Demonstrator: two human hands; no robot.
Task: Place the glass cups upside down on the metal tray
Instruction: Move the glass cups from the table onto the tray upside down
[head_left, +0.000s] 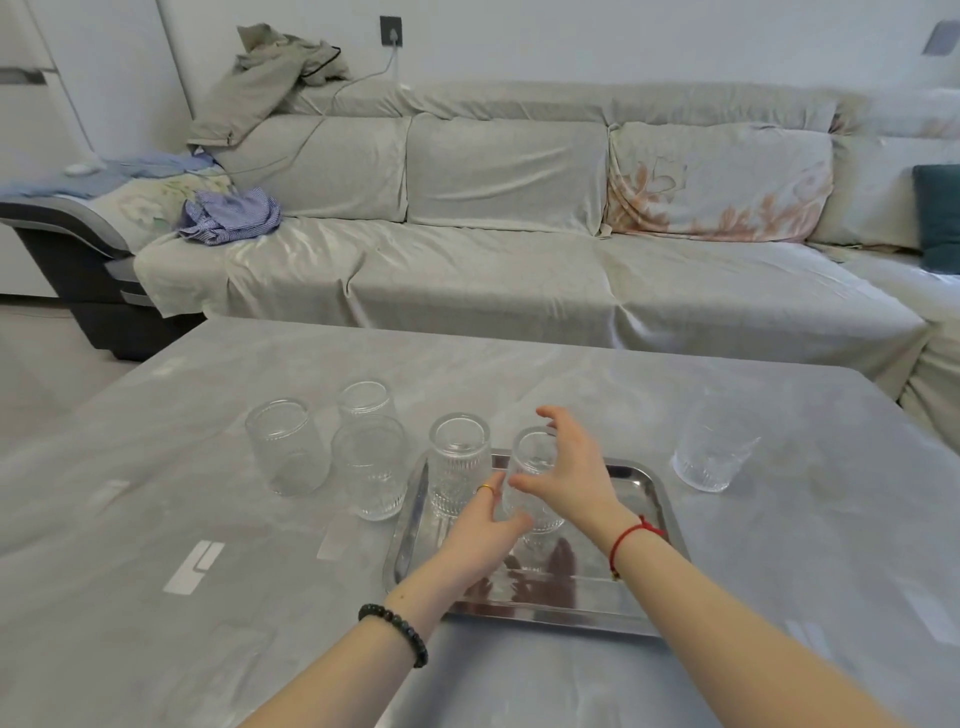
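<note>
So I've got two ribbed clear glass cups standing bottom-up at the back of the shiny rectangular metal tray. My left hand is loosely cupped against the base of the right-hand one. My right hand hangs spread wide open beside it, gripping nothing. Three more cups sit left of the tray on the grey table, plus one off right.

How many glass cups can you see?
6. Two on the metal tray: and between the hands. Three left of it. One right. None seem hidden.
</note>
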